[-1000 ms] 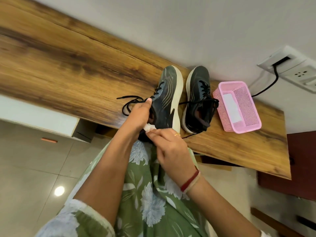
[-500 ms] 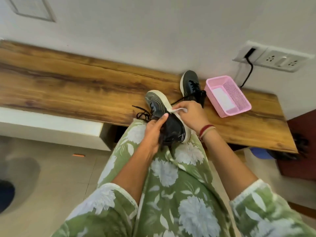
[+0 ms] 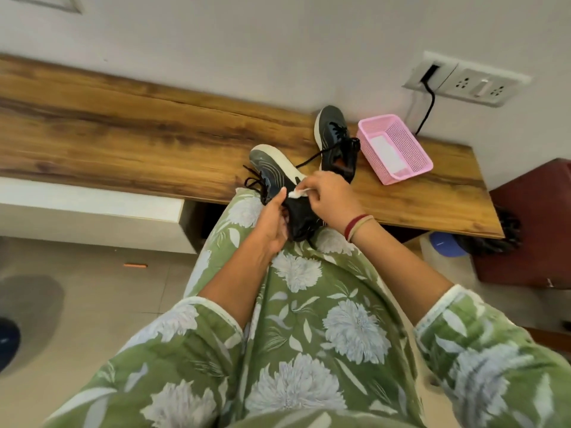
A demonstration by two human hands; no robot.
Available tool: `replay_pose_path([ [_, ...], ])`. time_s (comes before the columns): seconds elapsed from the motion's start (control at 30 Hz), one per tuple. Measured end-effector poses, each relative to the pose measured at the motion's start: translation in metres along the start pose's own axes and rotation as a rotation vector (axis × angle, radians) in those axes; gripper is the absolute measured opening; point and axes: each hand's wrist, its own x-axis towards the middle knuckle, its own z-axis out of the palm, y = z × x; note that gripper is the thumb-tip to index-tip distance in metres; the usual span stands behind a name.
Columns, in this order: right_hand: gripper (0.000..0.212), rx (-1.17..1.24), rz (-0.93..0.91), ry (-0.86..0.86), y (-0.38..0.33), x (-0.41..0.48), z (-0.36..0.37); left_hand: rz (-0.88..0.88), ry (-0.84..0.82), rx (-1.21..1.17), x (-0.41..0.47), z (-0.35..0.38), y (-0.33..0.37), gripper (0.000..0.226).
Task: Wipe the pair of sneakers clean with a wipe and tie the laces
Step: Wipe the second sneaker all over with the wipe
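A dark sneaker [image 3: 275,173] with a white sole lies on my lap at the front edge of the wooden bench [image 3: 129,140]. My left hand [image 3: 272,223] grips its heel end from the left. My right hand [image 3: 330,196] pinches a small white wipe [image 3: 297,193] against the shoe's upper. Its black laces [image 3: 255,182] hang loose on the left side. The second dark sneaker [image 3: 335,137] stands on the bench behind, unlaced, one lace trailing toward the first shoe.
A pink mesh basket [image 3: 411,149] with a white pack inside sits right of the second sneaker. A wall socket [image 3: 466,83] with a black cable is above it. A dark red cabinet [image 3: 534,223] stands at right, tiled floor at left.
The sneaker has come off the bench onto my lap, turned on its side. My right hand with the wipe has shifted along the shoe's upper. The camera has tilted downward.
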Motion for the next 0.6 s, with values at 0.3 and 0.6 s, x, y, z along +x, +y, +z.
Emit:
replay_pose_path([
  [0.3, 0.028, 0.126, -0.084, 0.047, 0.003, -0.033, -0.008, -0.058, -0.102, -0.035, -0.003, -0.005, 0.004, 0.032],
  [0.6, 0.026, 0.084, 0.147, 0.119, -0.008, 0.003, 0.001, -0.041, -0.121, -0.024, 0.001, -0.017, 0.015, 0.032],
])
